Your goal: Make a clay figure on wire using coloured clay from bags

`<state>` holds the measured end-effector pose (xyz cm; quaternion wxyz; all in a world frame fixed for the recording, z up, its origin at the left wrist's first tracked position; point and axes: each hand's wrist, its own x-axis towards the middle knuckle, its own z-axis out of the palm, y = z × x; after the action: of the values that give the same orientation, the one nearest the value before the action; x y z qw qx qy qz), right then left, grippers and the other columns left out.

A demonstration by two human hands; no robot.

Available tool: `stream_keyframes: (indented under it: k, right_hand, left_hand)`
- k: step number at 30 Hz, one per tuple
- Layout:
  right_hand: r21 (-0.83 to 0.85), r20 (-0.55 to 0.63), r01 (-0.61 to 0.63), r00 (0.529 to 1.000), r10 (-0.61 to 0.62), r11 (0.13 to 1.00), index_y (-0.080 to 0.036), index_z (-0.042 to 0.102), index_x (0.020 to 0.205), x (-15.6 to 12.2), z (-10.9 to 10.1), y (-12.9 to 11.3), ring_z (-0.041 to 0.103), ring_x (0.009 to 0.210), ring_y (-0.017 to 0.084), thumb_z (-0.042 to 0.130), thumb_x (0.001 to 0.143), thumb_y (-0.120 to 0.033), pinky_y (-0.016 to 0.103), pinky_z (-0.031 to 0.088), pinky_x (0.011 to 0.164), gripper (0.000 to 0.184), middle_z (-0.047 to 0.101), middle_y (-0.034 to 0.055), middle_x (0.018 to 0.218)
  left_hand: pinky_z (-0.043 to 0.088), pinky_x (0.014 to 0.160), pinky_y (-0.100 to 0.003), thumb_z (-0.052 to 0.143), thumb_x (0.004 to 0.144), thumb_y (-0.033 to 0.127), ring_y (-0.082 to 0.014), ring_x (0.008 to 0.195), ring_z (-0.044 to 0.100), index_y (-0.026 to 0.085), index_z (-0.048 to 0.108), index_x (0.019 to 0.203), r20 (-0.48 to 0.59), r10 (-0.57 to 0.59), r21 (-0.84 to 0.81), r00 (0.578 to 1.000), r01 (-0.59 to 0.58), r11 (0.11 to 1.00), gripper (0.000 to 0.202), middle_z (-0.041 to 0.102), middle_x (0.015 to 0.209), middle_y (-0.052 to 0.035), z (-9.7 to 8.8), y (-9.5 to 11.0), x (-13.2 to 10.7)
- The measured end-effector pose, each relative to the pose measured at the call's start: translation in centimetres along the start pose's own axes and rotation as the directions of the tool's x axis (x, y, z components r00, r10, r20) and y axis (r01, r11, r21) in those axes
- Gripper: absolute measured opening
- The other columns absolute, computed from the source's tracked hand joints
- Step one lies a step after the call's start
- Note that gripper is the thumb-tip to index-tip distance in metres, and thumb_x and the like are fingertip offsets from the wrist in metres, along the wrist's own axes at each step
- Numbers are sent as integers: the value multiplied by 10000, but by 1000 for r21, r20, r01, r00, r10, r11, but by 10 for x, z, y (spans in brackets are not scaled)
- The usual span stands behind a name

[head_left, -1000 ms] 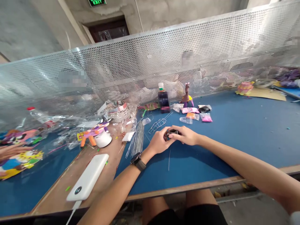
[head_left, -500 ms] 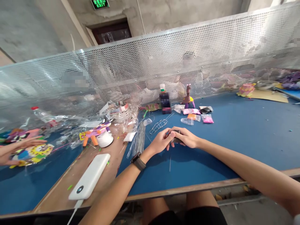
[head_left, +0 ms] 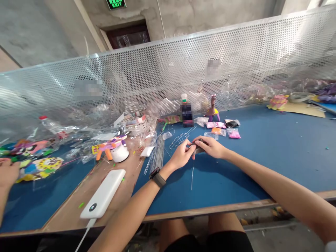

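Note:
My left hand (head_left: 181, 154) and my right hand (head_left: 214, 148) meet above the blue table, both closed on a dark grey lump of modelling clay (head_left: 198, 148). Fingers hide much of the lump. A thin straight wire (head_left: 192, 178) extends below the hands toward me; whether it is held or lies on the table I cannot tell. Just beyond my left hand lies a bent wire frame (head_left: 179, 140). A bundle of straight wires (head_left: 157, 152) rests left of it, near my watch-wearing wrist.
Small packets of coloured clay (head_left: 215, 125) lie beyond my hands, near a dark bottle (head_left: 186, 113) and a long-necked clay figure (head_left: 213, 108). At left are a white power bank (head_left: 103, 194), a clay animal on a white pot (head_left: 120, 154), and another person's hand (head_left: 9, 175). A perforated metal screen (head_left: 157, 73) stands behind.
My fingers have shifted on the grey clay, with the right hand raised slightly and more of the lump showing. The other person's hand has drawn back left from the yellow patterned piece.

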<state>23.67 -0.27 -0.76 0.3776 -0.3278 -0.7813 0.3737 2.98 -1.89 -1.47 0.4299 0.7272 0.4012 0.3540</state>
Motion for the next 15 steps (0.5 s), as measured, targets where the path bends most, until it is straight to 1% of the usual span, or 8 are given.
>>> stream_keyframes:
  k: [1, 3, 5, 7, 9, 11, 13, 15]
  right_hand:
    - [-82, -41, 3, 999, -6, 997, -198, 673, 1109, 2, -2, 3, 716, 914, 228, 462, 1046, -519, 353, 538, 818, 389, 770, 77, 1014]
    - [-187, -100, -16, 995, -3, 982, -202, 681, 1070, 5, -5, 9, 703, 894, 221, 451, 1046, -496, 341, 516, 813, 374, 769, 68, 983]
    - [-234, -159, -53, 987, 15, 971, -206, 679, 1021, 8, -8, 15, 683, 838, 209, 445, 1042, -491, 324, 496, 768, 369, 756, 55, 924]
    - [-247, -222, -94, 974, 38, 965, -205, 671, 974, 9, -9, 20, 654, 781, 198, 447, 1034, -505, 315, 478, 728, 379, 731, 42, 865]
    - [-214, -267, -137, 961, 77, 967, -200, 659, 946, 10, -10, 22, 619, 732, 187, 454, 1021, -546, 312, 467, 693, 409, 695, 30, 809]
    - [-125, -283, -183, 949, 141, 975, -195, 645, 954, 8, -8, 22, 576, 672, 171, 453, 1009, -609, 306, 456, 644, 460, 644, 9, 749]
    - [-9, -252, -221, 944, 211, 975, -189, 625, 1036, 5, -5, 19, 536, 618, 156, 432, 1004, -664, 302, 447, 599, 513, 590, -17, 709]
    - [70, -186, -223, 955, 233, 972, -188, 571, 1202, 1, 0, 14, 562, 644, 162, 457, 997, -674, 319, 479, 619, 540, 600, -19, 747]
  left_hand:
    - [343, 478, -202, 520, 1003, 554, -75, 423, 465, 209, 462, 951, -4, 9, 1, 1000, -9, 1000, 354, 633, 623, 50, 1, 0, 0]
    - [340, 486, -201, 505, 1008, 524, -72, 425, 451, 215, 444, 941, -2, 17, -3, 1000, -17, 1000, 323, 610, 611, 64, 1, 0, 0]
    - [336, 480, -199, 489, 1012, 517, -69, 420, 440, 218, 432, 942, 10, 12, -14, 1000, -12, 1000, 312, 599, 614, 71, 1, -1, 0]
    - [333, 461, -199, 482, 1010, 528, -70, 415, 446, 221, 423, 955, 27, 4, -36, 1000, -3, 999, 318, 602, 627, 69, 1, -1, 0]
    - [335, 444, -197, 483, 1004, 555, -73, 418, 467, 221, 416, 969, 50, 4, -70, 999, -1, 998, 342, 617, 651, 59, 1, -2, -1]
    - [344, 440, -196, 488, 997, 584, -74, 421, 485, 220, 412, 997, 62, 9, -111, 998, -2, 994, 371, 630, 674, 53, 1, -3, 0]
    - [355, 442, -196, 486, 994, 605, -75, 419, 496, 220, 408, 1045, 58, 8, -146, 998, 0, 989, 395, 629, 683, 57, 0, -3, 0]
    - [363, 448, -198, 476, 996, 620, -76, 419, 500, 223, 398, 1083, 45, 5, -166, 999, 3, 986, 413, 618, 677, 66, -1, -3, 0]
